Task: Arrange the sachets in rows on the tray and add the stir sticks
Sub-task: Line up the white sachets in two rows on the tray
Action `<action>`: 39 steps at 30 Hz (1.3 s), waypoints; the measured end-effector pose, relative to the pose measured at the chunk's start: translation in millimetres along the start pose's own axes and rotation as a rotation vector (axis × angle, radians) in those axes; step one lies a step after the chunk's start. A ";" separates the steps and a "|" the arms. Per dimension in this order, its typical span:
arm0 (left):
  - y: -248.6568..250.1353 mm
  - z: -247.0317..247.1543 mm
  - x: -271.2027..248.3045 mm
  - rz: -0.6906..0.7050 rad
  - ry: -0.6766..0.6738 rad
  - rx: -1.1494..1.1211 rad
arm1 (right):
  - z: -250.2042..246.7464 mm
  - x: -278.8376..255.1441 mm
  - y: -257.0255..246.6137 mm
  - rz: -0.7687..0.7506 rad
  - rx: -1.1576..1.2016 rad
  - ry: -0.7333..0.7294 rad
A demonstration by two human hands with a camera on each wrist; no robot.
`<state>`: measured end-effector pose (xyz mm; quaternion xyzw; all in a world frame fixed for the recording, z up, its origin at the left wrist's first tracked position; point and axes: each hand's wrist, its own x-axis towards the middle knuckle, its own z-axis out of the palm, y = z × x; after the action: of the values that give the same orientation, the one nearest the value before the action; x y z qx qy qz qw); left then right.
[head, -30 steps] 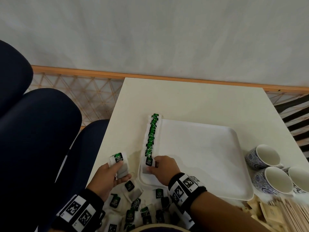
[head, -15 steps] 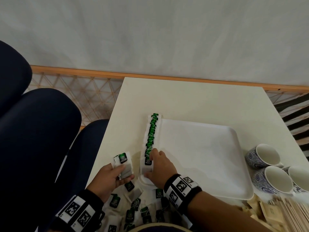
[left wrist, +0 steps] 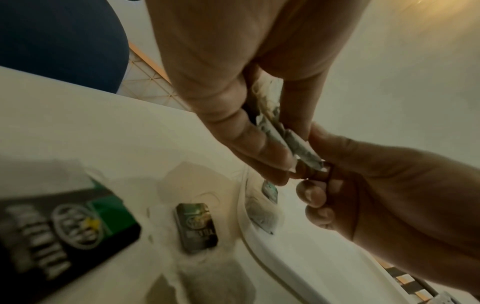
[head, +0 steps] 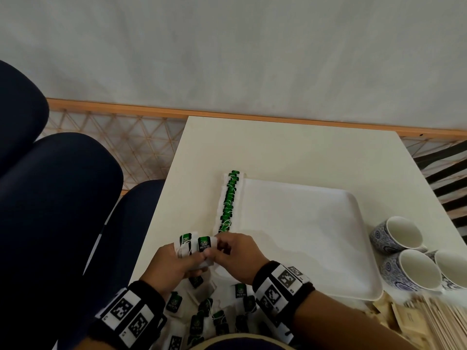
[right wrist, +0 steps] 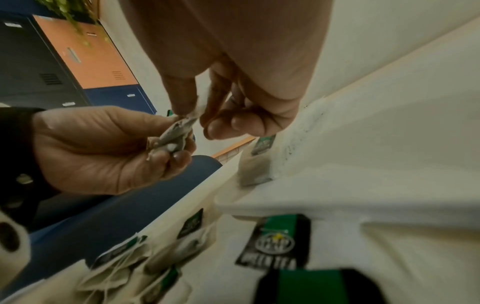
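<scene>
A white tray (head: pixel 303 238) lies on the cream table, with a row of green-tagged tea sachets (head: pixel 229 200) along its left edge. My left hand (head: pixel 174 261) grips a small stack of sachets (head: pixel 194 245) just off the tray's near-left corner. My right hand (head: pixel 235 251) meets it there and pinches the front sachet (head: pixel 206 245) of the stack between thumb and fingertips. In the wrist views the sachet stack (left wrist: pixel 285 139) (right wrist: pixel 176 133) sits edge-on between both hands. Loose sachets (head: pixel 202 317) lie in a heap at the table's near edge. Wooden stir sticks (head: pixel 439 322) lie at the bottom right.
Three blue-patterned cups (head: pixel 409 256) lie on their sides right of the tray. Dark blue chairs (head: pixel 58 210) stand left of the table. A wall with a wooden skirting (head: pixel 227 114) runs behind the table's far edge.
My right hand left the last sachet in the tray's row and came back to the left hand, pinching a sachet from its stack. The left hand moved slightly right and forward.
</scene>
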<state>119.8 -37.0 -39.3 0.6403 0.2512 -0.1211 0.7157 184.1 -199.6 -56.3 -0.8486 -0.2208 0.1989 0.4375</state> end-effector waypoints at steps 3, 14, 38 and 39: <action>-1.0 -0.6 3.5 0.010 0.015 0.002 | -0.5 0.0 5.0 0.055 0.099 0.035; -8.7 -18.8 11.0 -0.059 0.190 -0.182 | -13.6 -1.4 28.3 0.287 -0.056 -0.063; -12.7 -13.3 8.0 -0.067 0.054 -0.135 | 3.6 4.1 15.6 0.312 -0.224 0.001; -13.2 -13.8 7.6 -0.066 0.048 -0.128 | 3.0 4.3 16.0 0.310 -0.221 0.003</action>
<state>116.9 -24.4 -55.3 0.5874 0.2965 -0.1128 0.7446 189.3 -203.5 -71.7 -0.9157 -0.1076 0.2373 0.3060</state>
